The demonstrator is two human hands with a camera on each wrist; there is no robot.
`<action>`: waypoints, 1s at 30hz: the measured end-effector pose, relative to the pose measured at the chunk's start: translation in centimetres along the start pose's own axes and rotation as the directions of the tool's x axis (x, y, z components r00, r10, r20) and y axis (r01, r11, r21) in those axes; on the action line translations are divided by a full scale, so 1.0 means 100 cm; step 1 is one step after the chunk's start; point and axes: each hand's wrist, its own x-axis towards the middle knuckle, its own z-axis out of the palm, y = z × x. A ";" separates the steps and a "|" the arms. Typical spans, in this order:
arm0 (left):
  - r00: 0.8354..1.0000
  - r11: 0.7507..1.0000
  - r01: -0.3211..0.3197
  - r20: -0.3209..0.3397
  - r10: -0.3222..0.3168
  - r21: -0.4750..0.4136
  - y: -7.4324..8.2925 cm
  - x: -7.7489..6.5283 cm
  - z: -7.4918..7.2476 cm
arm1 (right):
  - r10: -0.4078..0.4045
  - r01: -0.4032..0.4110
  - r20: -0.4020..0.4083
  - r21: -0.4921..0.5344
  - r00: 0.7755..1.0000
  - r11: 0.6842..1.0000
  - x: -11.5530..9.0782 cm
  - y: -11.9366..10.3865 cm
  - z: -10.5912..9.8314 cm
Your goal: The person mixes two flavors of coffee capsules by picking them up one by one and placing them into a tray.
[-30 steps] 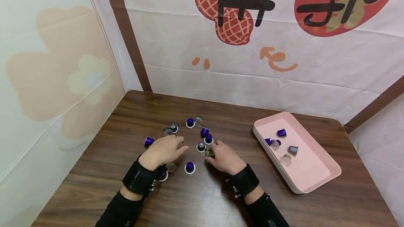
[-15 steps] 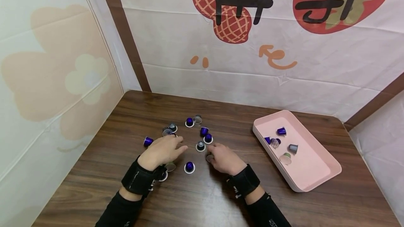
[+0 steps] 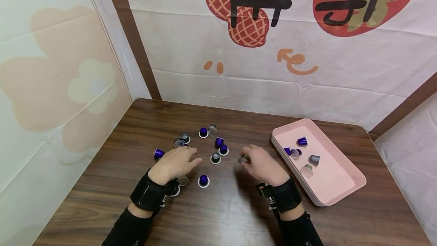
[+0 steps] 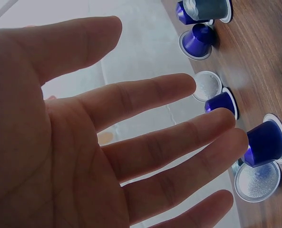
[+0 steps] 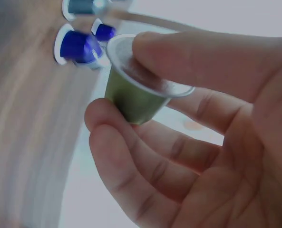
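Note:
Between thumb and fingers, my right hand (image 3: 264,165) pinches a green coffee capsule (image 5: 136,97). The right wrist view shows the thumb on its silvery lid and fingertips under its base. In the head view this hand is above the table, right of the scattered capsules. My left hand (image 3: 175,165) hovers over the capsules on the left, its fingers extended and holding nothing, as the left wrist view shows. Around it are a blue capsule (image 3: 158,153) lying on its side, a grey capsule (image 3: 215,158) standing rim down and another blue capsule (image 3: 203,180). The left hand partly hides some capsules.
A pink tray (image 3: 345,196) stands on the right of the wooden table (image 3: 232,215), with several blue, grey, green and clear-looking capsules inside. More capsules, such as a blue one (image 3: 203,132), lie toward the back. A printed cloth (image 3: 191,86) hangs behind the table.
The right hand has picked the green capsule up from beside the grey one and moved right, toward the tray. My left hand stays nearly in place. The head view has shifted slightly.

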 end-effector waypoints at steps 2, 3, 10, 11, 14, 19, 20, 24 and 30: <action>1.000 1.000 0.002 0.002 -0.002 -0.003 0.000 0.000 0.000 | 0.017 -0.017 -0.020 -0.005 1.000 1.000 -0.004 0.003 -0.009; 1.000 1.000 0.004 0.002 -0.004 -0.004 0.000 0.000 0.000 | 0.022 -0.023 -0.033 -0.010 0.999 1.000 -0.006 0.004 -0.012; 1.000 1.000 0.014 0.013 -0.014 -0.001 0.000 0.000 -0.003 | 0.075 -0.072 -0.095 0.030 0.993 0.997 -0.024 0.018 -0.037; 1.000 1.000 0.012 0.013 -0.012 0.001 0.000 0.000 -0.003 | 0.090 -0.086 -0.095 0.040 0.991 0.995 -0.027 0.019 -0.040; 1.000 1.000 0.011 0.013 -0.012 0.008 0.000 -0.001 -0.003 | 0.111 -0.107 -0.101 0.041 0.989 0.993 -0.035 0.024 -0.046; 1.000 1.000 0.003 0.006 -0.003 0.016 0.000 -0.002 -0.002 | 0.123 -0.119 -0.133 0.041 0.983 0.992 -0.048 0.034 -0.054; 1.000 1.000 0.001 0.004 -0.001 0.015 0.000 -0.002 -0.002 | 0.129 -0.125 -0.141 0.038 0.982 0.991 -0.051 0.037 -0.055; 1.000 1.000 -0.006 0.001 0.006 0.010 0.001 -0.001 -0.002 | 0.163 -0.161 -0.166 0.027 0.973 0.987 -0.063 0.052 -0.062; 1.000 1.000 -0.004 0.009 0.004 0.006 0.002 0.000 -0.001 | 0.231 -0.228 -0.172 0.038 0.958 0.973 -0.079 0.071 -0.076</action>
